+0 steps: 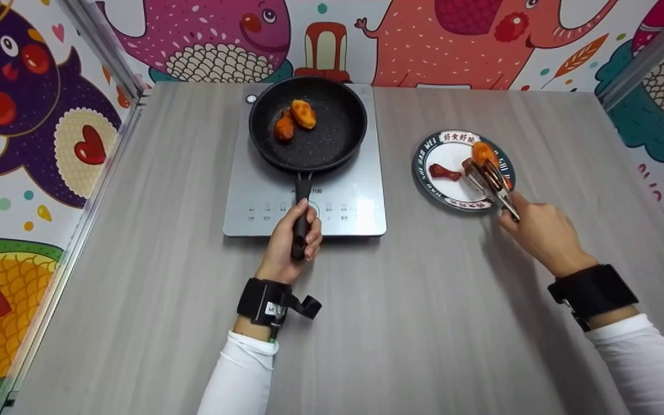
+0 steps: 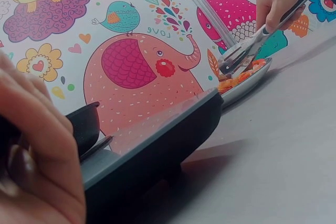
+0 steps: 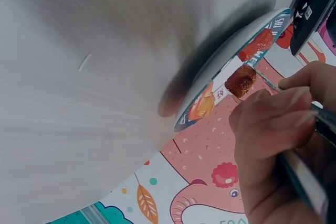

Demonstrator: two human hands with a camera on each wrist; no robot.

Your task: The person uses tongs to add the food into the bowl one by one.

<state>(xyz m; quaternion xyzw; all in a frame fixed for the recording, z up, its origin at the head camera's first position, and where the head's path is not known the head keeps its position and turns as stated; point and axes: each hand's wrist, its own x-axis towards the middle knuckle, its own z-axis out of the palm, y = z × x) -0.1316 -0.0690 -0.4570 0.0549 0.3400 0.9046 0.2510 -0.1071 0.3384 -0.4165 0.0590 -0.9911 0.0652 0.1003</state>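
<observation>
My left hand point(image 1: 291, 239) grips the black handle of a frying pan point(image 1: 332, 138) on an induction cooker point(image 1: 361, 213). Inside the pan, toward its left side, lie a browned drumstick-shaped piece point(image 1: 284, 125) and an orange-yellow piece of food point(image 1: 304, 114). At the right, my right hand point(image 1: 545, 233) holds metal tongs point(image 1: 499, 187) over a round plate point(image 1: 424, 187). The tongs' tips are at a brown piece of meat point(image 3: 241, 81); whether they pinch it I cannot tell. A small reddish drumstick point(image 1: 445, 172) and an orange-yellow piece point(image 1: 484, 153) also lie on this plate.
Everything stands on a grey wood-grain table point(image 1: 389, 323). Panels with cartoon animals point(image 1: 453, 46) border it at the back and both sides, with metal strips point(image 1: 101, 49) at the corners. The plate sits to the right of the cooker.
</observation>
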